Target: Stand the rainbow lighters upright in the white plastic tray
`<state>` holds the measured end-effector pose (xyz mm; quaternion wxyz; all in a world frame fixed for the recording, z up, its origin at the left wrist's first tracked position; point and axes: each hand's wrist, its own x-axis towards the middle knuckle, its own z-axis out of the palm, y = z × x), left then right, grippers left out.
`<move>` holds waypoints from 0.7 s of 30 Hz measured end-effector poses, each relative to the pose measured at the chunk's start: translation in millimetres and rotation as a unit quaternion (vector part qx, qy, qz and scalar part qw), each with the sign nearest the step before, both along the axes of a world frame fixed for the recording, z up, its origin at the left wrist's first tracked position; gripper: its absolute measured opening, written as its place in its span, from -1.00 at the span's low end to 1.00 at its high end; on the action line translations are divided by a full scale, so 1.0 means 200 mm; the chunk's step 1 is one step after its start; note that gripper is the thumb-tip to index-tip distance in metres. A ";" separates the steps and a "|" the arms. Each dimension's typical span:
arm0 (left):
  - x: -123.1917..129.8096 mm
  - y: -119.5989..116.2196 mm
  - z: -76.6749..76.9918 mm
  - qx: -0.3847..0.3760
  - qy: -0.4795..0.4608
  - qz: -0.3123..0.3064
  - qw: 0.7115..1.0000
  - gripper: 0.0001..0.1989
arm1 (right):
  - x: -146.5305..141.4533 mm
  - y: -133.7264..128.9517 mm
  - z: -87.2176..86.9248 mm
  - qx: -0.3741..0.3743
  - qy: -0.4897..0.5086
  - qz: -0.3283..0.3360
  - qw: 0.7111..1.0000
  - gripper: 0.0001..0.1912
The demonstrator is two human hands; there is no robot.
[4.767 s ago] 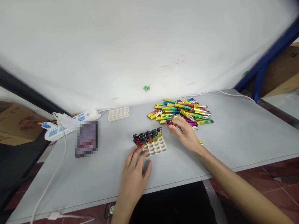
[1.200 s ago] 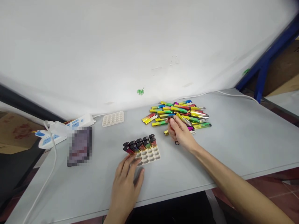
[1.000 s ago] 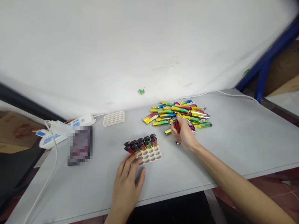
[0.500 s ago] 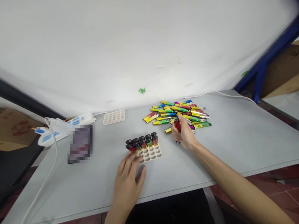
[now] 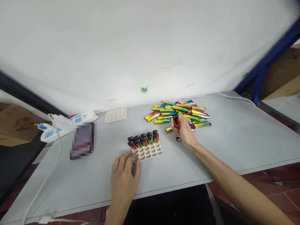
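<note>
Two rows of lighters [image 5: 144, 141] stand upright in the back slots of a pale tray [image 5: 150, 152]; its front slots hold nothing. My left hand [image 5: 126, 172] rests at the tray's front left corner, fingers somewhat spread, touching its edge. To the right, my right hand [image 5: 182, 129] is wrapped round a red lighter [image 5: 177, 122] with a black top. It is at the front of a loose pile of shiny yellow, green, red and blue lighters [image 5: 181, 107]. Part of the held lighter is hidden by the fingers.
A second pale tray [image 5: 116, 115] lies near the wall. At the left are a white power strip [image 5: 82, 118] with cables and a dark, blurred-out flat object [image 5: 82, 140]. A white cable [image 5: 225, 95] runs along the back right, near a blue metal frame [image 5: 260, 81].
My left hand has shifted slightly left and down, and its thumb has drawn in toward the fingers. My right hand has barely moved, and the red lighter in it is more upright.
</note>
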<state>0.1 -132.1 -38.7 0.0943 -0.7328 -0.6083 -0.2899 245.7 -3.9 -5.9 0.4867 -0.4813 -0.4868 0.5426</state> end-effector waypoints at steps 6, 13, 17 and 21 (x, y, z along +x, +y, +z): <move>0.00 -0.01 -0.01 -0.012 0.006 -0.010 1.000 -0.81 | 0.00 -0.11 0.11 0.198 -0.200 -0.040 0.959 -0.69; -0.01 -0.02 -0.02 -0.031 -0.006 -0.019 0.999 -0.78 | -0.18 -0.33 0.26 0.272 -0.286 0.083 0.915 -0.80; -0.01 -0.02 -0.02 -0.035 -0.016 -0.024 0.999 -0.78 | -0.35 -0.36 0.22 0.283 -0.383 0.126 0.870 -0.80; -0.01 -0.03 -0.01 -0.040 -0.033 -0.025 0.998 -0.80 | -0.45 -0.35 0.16 0.320 -0.474 0.115 0.812 -0.84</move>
